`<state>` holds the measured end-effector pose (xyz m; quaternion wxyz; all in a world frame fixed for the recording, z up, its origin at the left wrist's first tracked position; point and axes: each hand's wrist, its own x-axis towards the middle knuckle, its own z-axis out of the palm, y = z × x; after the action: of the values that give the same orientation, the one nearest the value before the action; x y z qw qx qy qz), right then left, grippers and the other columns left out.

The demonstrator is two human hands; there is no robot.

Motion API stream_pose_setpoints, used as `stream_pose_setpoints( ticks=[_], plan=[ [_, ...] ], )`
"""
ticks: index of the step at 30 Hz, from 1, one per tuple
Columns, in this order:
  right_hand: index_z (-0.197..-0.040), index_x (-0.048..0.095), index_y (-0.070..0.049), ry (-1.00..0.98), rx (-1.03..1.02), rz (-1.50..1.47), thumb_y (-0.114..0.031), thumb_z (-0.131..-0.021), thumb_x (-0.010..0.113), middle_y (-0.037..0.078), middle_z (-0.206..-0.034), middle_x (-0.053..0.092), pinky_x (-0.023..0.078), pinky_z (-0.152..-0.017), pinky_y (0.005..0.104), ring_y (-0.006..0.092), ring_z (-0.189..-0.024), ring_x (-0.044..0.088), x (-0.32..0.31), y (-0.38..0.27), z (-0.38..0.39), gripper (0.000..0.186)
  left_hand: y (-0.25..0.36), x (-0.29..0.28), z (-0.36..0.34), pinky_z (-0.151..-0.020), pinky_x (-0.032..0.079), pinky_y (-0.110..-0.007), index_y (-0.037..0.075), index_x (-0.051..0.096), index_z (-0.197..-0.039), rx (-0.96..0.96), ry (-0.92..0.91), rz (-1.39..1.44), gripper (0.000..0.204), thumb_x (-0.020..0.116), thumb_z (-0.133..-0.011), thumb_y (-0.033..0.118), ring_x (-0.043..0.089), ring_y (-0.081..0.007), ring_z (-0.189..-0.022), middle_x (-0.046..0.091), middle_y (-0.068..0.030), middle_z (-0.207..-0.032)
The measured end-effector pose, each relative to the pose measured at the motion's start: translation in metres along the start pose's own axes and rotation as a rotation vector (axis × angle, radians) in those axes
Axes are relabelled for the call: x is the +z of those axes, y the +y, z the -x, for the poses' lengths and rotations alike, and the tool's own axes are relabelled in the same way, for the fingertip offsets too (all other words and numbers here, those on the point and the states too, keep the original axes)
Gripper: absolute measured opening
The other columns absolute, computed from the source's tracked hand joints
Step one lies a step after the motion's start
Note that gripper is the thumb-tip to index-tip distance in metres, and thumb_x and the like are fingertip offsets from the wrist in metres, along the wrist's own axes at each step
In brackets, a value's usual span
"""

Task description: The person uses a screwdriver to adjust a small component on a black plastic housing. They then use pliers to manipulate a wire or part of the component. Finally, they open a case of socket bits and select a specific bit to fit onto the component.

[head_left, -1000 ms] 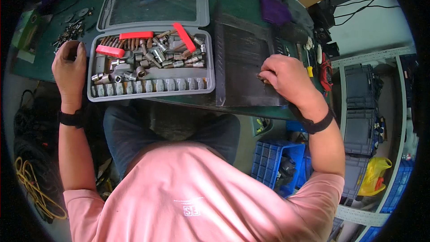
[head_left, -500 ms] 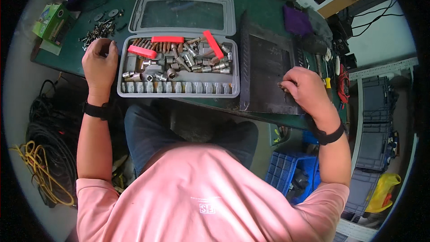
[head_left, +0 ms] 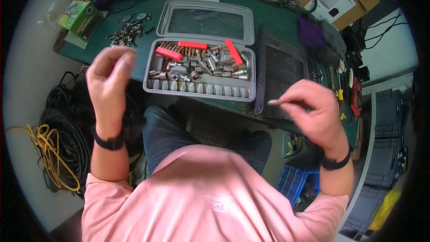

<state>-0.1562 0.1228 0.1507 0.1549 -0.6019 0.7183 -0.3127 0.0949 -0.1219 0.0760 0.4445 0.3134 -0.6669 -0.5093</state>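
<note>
My left hand (head_left: 107, 76) is raised at the table's left edge, fingers curled and tips close together near a heap of loose screws (head_left: 127, 34). Whatever its tips may hold is hidden. My right hand (head_left: 313, 113) is blurred, over the near edge of a dark flat panel (head_left: 286, 69). A small pale piece (head_left: 273, 102) shows at its pinched fingertips, too smeared to name. Between my hands lies an open grey toolbox (head_left: 145, 78) with its windowed lid (head_left: 204, 20) tipped back. Inside are metal sockets (head_left: 210, 65), brown bits (head_left: 169, 45) and three red strips (head_left: 192, 45).
A green box (head_left: 81, 18) stands at the back left. Purple cloth (head_left: 312, 32), a cardboard box (head_left: 336, 0) and hand tools (head_left: 341, 94) lie to the right. Coiled cables (head_left: 58, 139) hang below left; a blue crate (head_left: 293, 181) sits below right.
The view has shifted, so the table appears farther right. My left hand has drawn away from the screws. My right hand has moved left and nearer over the dark panel.
</note>
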Motion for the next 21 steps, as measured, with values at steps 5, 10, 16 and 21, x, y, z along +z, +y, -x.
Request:
stream_pose_setpoints(
  ticks=[5, 10, 16, 21],
  plan=[
    [-0.089, 0.063, -0.002, -0.157, -0.387, -0.108, -0.002, -0.075, 0.066, 0.013, -0.082, 0.063, 0.051, -0.067, 0.0380, 0.0314, -0.076, 0.063, 0.051, -0.025, -0.016, 0.014, 0.018, 0.035, 0.064, -0.064, 0.047, -0.024, -0.002, 0.066, -0.101, -0.197, -0.594, 0.291, 0.021, 0.069, -0.088, 0.014, 0.057, -0.0073, -0.073, 0.065, -0.0023, -0.084],
    [-0.087, 0.063, -0.001, -0.231, -0.400, -0.084, 0.002, -0.074, 0.068, 0.013, -0.081, 0.063, 0.051, -0.064, 0.0375, 0.0310, -0.073, 0.062, 0.077, -0.029, -0.012, 0.014, 0.001, 0.041, 0.078, -0.062, 0.048, -0.025, -0.001, 0.066, -0.100, -0.164, -0.808, 0.186, 0.019, 0.068, -0.088, 0.013, 0.058, -0.0097, -0.068, 0.065, -0.0062, -0.081],
    [-0.083, 0.053, -0.004, -0.279, -0.459, -0.045, -0.008, -0.078, 0.057, 0.010, -0.076, 0.053, 0.049, -0.066, 0.0370, 0.0294, -0.074, 0.058, 0.088, -0.030, -0.013, 0.007, 0.002, 0.042, 0.074, -0.063, 0.049, -0.027, 0.000, 0.067, -0.093, -0.014, -0.850, 0.018, 0.012, 0.069, -0.081, 0.003, 0.061, -0.0150, -0.067, 0.065, -0.0087, -0.079],
    [-0.086, 0.060, -0.004, -0.242, -0.369, 0.067, -0.013, -0.078, 0.063, 0.012, -0.081, 0.059, 0.050, -0.071, 0.0400, 0.0313, -0.079, 0.060, 0.068, -0.025, -0.028, 0.013, -0.005, 0.032, 0.073, -0.062, 0.049, -0.028, 0.001, 0.067, -0.089, -0.031, -0.894, 0.013, 0.010, 0.069, -0.080, 0.003, 0.061, -0.0164, -0.066, 0.064, -0.0087, -0.078]
  ],
)
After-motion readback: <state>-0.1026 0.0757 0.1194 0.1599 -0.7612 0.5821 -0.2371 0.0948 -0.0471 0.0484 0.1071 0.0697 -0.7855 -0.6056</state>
